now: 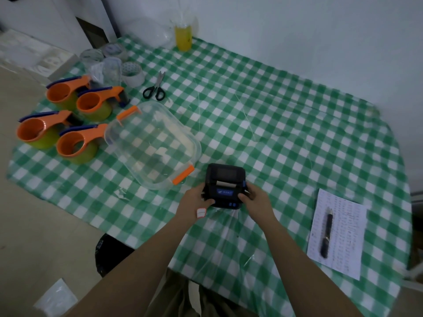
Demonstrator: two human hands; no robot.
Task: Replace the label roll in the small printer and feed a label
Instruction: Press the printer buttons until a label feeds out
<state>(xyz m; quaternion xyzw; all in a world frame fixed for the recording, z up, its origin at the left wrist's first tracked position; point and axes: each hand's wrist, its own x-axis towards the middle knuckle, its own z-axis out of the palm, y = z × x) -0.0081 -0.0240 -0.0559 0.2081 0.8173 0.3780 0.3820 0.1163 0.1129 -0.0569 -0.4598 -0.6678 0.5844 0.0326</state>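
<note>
We have the small printer [225, 185] near the table's [297, 124] front edge, flanked by both hands; our left hand [194, 201] cups its left side, fingers curled onto the casing; our right hand [254, 196] grips the right side, thumb on the lower front. The white label strip [225, 184] lies crosswise just beyond both thumbs, equally near either hand; a loose label [201, 212] clings to our left wrist.

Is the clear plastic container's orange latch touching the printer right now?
Apart. In the head view a strip of green checked tablecloth shows between the container's near orange latch and the printer, which both hands grip.
</note>
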